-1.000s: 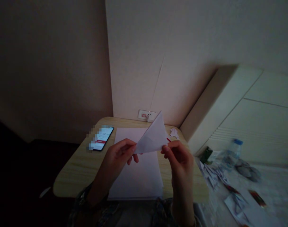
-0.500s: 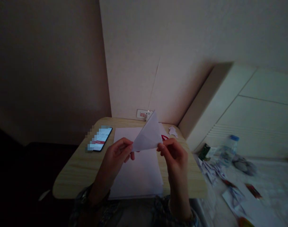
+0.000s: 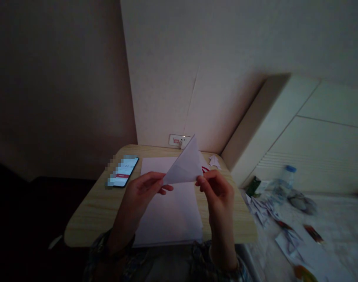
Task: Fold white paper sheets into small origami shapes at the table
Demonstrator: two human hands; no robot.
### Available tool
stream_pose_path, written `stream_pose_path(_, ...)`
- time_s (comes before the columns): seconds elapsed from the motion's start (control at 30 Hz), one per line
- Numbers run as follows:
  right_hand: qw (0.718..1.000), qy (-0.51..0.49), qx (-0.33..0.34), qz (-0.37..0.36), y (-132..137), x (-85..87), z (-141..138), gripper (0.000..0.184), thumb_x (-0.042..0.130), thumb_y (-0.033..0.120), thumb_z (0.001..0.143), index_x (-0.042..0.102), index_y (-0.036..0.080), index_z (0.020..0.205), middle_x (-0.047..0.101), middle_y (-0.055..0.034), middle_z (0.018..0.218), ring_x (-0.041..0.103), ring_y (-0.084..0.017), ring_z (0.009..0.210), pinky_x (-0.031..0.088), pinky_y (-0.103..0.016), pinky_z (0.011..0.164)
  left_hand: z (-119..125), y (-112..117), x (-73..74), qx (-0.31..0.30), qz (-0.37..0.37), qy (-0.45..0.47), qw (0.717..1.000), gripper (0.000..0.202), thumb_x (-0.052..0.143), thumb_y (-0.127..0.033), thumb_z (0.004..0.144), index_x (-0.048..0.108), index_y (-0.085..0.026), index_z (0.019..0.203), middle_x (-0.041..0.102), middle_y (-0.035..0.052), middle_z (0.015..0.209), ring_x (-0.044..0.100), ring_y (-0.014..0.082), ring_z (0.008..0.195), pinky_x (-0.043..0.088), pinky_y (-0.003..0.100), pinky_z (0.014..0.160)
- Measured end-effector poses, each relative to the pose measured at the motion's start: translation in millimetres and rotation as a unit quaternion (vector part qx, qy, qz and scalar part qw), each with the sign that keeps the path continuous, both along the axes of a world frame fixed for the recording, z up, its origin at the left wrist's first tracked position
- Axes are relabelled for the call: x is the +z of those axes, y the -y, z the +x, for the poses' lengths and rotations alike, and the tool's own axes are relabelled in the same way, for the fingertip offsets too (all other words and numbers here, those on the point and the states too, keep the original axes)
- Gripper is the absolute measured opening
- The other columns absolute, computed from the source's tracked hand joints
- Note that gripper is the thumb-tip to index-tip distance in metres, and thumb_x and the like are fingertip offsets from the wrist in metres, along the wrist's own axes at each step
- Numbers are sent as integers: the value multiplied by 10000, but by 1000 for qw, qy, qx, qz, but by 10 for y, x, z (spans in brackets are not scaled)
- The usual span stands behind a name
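Observation:
I hold a white paper folded into a triangle (image 3: 184,164) up in the air above a small wooden table (image 3: 90,211). My left hand (image 3: 140,194) pinches its lower left corner. My right hand (image 3: 215,192) pinches its lower right corner. The triangle's tip points up and away from me, towards a wall socket (image 3: 179,140). Below my hands a large white sheet (image 3: 169,213) lies flat on the table.
A phone (image 3: 122,172) with a lit screen lies at the table's back left. A small folded paper piece (image 3: 214,160) and something red (image 3: 204,169) sit at the back right. On the bed to the right lie a plastic bottle (image 3: 281,182), paper scraps (image 3: 262,207) and small items.
The view has shifted slightly, so everything sits a little further left. My hands keep the same pinch on the folded paper, with my left fingers stretched out a little more.

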State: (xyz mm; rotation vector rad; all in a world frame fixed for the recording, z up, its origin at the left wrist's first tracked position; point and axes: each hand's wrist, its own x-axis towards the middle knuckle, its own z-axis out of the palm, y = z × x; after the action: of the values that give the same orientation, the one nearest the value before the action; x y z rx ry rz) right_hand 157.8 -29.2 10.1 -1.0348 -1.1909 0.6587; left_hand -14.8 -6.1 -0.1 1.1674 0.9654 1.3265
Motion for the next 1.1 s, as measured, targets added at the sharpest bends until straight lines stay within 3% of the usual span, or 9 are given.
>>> stream_pose_path(0.13, 1000, 0, -1, -6, -10, -16, -5, 160, 646, 245, 815, 587, 195, 675, 554, 50, 627, 498, -85, 585, 371, -201, 547, 14, -1, -39, 14, -43, 32, 998, 126, 704, -232, 706, 706, -167, 815, 748, 4, 725, 712, 161, 654, 554, 237, 623)
stream_pose_path(0.4, 1000, -7, 8, -5, -24, -15, -22, 147, 647, 234, 814, 593, 202, 682, 570, 53, 630, 510, -85, 590, 377, -197, 550, -4, 1, -3, 1, -23, 36, 999, 126, 691, -184, 691, 726, -175, 811, 760, 17, 771, 721, 179, 694, 580, 273, 696)
stream_pose_path(0.63, 1000, 15, -4, -9, 12, -10, 32, 154, 646, 239, 811, 590, 199, 673, 565, 49, 618, 515, -91, 581, 377, -202, 537, -37, 8, -21, -55, 13, 2, 998, 340, 656, -134, 643, 674, -179, 979, 713, 61, 1085, 643, 228, 1051, 505, 322, 903)
stream_pose_path(0.7, 999, 38, 5, -18, 9, -16, 29, 159, 647, 240, 809, 590, 197, 667, 570, 44, 617, 522, -96, 589, 386, -208, 552, -31, 29, 12, -83, 27, -29, 996, 379, 636, -139, 663, 634, -181, 1040, 685, 68, 1130, 621, 224, 1075, 478, 317, 924)
stream_pose_path(0.77, 998, 52, 12, -22, -3, -17, 13, 165, 645, 245, 807, 588, 194, 661, 573, 38, 615, 528, -104, 589, 393, -217, 556, -20, 61, 60, -109, 38, -79, 990, 335, 603, -182, 730, 601, -187, 1064, 683, 64, 1086, 628, 210, 1017, 477, 306, 889)
stream_pose_path(0.9, 997, 69, 34, -29, -22, 12, -13, 178, 631, 267, 810, 587, 193, 654, 585, 25, 608, 541, -122, 585, 407, -234, 552, 8, 127, 158, -107, 47, -204, 972, 203, 487, -332, 862, 595, -188, 956, 657, 29, 807, 605, 189, 797, 456, 284, 729)
stream_pose_path(1.1, 996, 79, 23, -18, 24, 61, 21, 168, 627, 246, 808, 587, 193, 654, 577, 22, 611, 537, -126, 593, 408, -237, 561, 48, 171, 206, -97, 70, -253, 960, 398, 340, -419, 925, 578, -207, 687, 443, -26, 596, 481, 154, 605, 383, 260, 622)
